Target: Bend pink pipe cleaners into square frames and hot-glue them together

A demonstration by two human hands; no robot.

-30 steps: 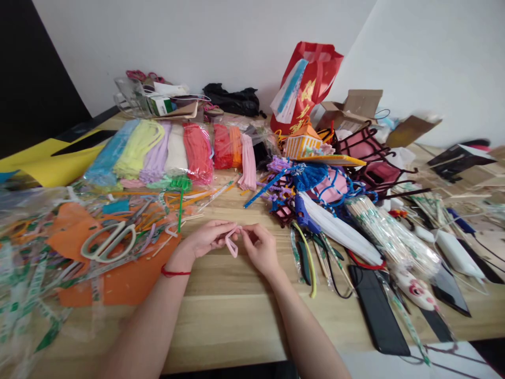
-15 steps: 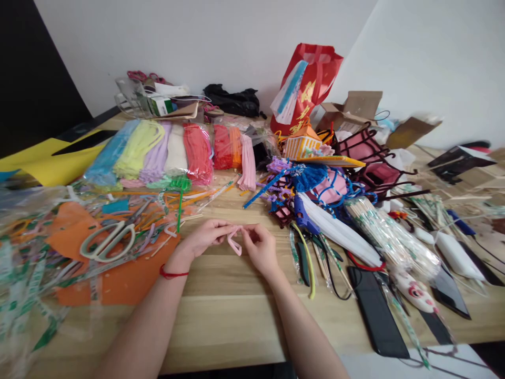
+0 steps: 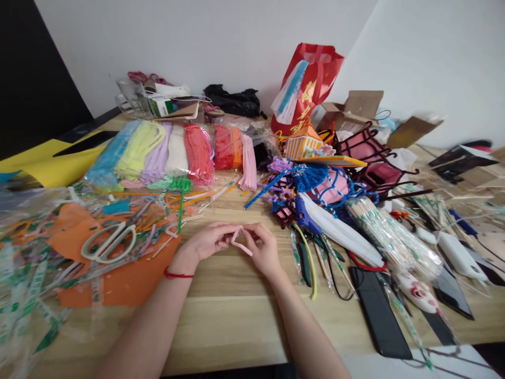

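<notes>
A pink pipe cleaner (image 3: 241, 246), bent into an angular shape, is held between my two hands above the wooden table. My left hand (image 3: 211, 240), with a red cord at the wrist, pinches its left side. At the upper right of the bend, my right hand (image 3: 263, 247) grips it between thumb and fingers. One straight end of the pipe cleaner slants down toward the right thumb. Behind the hands lies a bundle of pink pipe cleaners (image 3: 248, 163).
White-handled scissors (image 3: 108, 243) lie on orange sheets (image 3: 130, 281) at left, among scraps. Bagged coloured pipe cleaners (image 3: 158, 152) line the back. To the right are a blue glue gun (image 3: 305, 215), bundled sticks (image 3: 381, 229) and a black phone (image 3: 379, 313). A red bag (image 3: 307, 89) stands behind.
The pink pipe cleaner's bend has opened wider, its lower end now reaching farther right. Both hands have shifted only slightly and keep their hold.
</notes>
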